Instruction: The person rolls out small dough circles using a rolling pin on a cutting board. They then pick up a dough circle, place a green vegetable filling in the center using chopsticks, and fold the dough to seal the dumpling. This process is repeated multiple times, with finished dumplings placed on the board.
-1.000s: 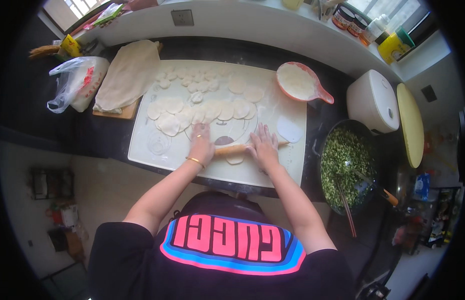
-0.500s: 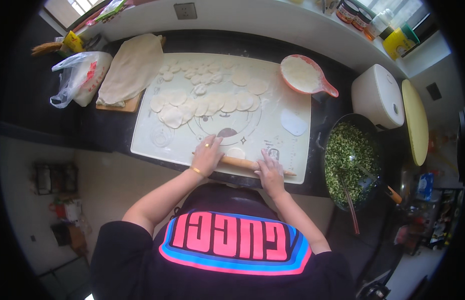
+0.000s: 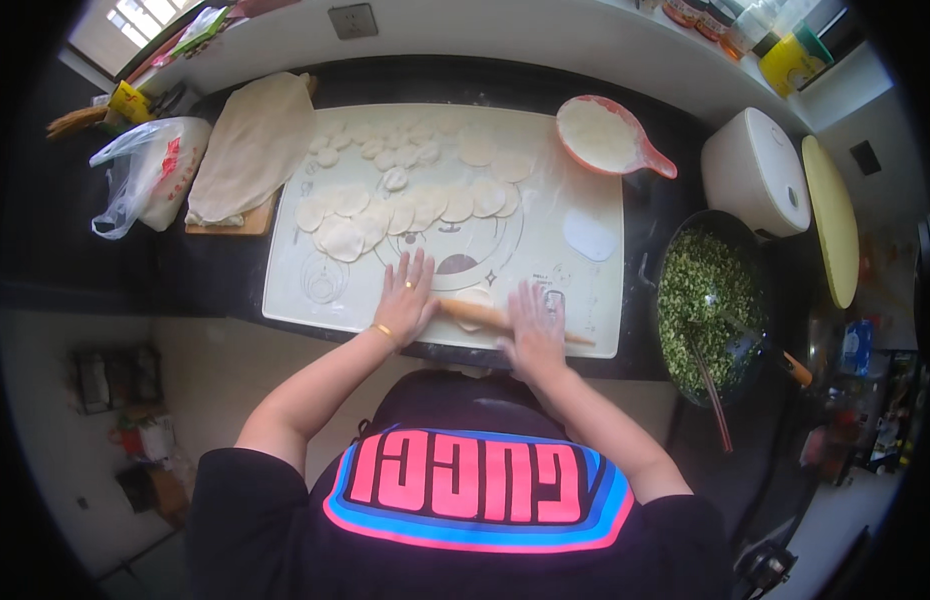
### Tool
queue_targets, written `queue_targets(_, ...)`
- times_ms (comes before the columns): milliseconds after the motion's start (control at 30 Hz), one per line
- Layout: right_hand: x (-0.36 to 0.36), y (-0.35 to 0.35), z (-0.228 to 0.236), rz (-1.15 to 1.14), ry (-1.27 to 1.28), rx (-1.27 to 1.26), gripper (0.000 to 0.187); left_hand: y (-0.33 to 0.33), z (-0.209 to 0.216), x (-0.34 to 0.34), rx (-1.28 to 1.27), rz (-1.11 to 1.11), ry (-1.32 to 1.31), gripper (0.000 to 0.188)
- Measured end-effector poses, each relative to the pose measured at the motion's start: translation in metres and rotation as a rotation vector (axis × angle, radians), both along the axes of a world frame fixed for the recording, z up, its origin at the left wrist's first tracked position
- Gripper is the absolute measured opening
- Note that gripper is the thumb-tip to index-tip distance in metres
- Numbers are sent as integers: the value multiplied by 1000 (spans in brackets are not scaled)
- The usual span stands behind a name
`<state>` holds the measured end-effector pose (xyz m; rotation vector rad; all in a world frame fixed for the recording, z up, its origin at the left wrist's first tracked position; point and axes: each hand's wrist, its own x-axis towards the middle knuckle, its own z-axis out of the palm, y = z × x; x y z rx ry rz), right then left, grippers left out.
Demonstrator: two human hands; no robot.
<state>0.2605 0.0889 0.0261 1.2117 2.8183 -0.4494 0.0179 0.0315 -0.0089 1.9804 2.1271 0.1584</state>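
Note:
A wooden rolling pin lies across a small round dough wrapper, which shows on both sides of it, near the front edge of the pale pastry mat. My left hand rests flat over the pin's left end with its fingers stretched forward. Over the right part of the pin lies my right hand, fingers spread and slightly blurred. Beyond them, overlapping rolled wrappers form a row. Small dough pieces are scattered behind that row.
A red-rimmed bowl of flour stands at the mat's far right, with a white scraper nearer. Right of the mat, a wok holds chopped green filling. Far left, a dough sheet covers a wooden board, beside a plastic bag.
Both hands have pushed forward, and their fingers have straightened from a curled grip. The rolling pin has rolled away from me onto the dough wrapper. The view has shifted slightly.

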Motion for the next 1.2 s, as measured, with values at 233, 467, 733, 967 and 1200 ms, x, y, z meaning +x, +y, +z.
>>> queue_targets(233, -6, 31, -15, -121, 117, 191, 63, 38, -1, 0, -1, 68, 24, 62)
queue_targets(467, 13, -11, -23, -39, 288, 301, 35, 33, 21, 16, -31, -244, -565, 57)
queue_targets(733, 32, -20, -12, -19, 300, 106, 36, 42, 30, 26, -349, -19, -431, 31)
queue_targets(967, -3, 3, -32, -150, 95, 224, 53, 4, 7, -2, 120, 93, -11, 65)
queue_targets(1200, -8, -9, -22, -272, 35, 81, 67, 53, 11, -15, 52, -108, 46, 65)
